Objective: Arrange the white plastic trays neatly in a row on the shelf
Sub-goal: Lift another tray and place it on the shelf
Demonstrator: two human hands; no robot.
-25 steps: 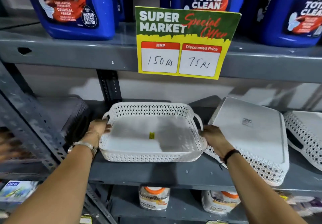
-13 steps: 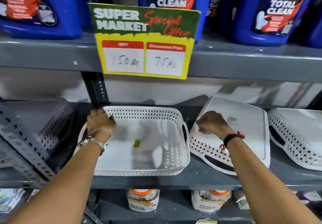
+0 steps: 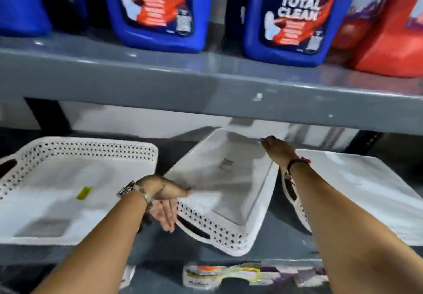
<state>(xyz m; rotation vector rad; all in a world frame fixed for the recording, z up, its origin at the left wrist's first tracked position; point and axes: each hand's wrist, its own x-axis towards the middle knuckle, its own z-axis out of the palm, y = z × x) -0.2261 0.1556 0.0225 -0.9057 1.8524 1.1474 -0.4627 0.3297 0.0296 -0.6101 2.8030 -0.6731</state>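
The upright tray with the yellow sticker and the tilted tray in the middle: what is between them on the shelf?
In the head view, only the left hand lies between them, at the tilted tray's near corner; behind it the grey shelf is bare.

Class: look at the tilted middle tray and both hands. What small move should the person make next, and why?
Probably turn the middle tray over and set it flat. It lies upside down and askew, while the left tray sits flat, open side up. The left hand is at its near corner and the right hand at its far edge.
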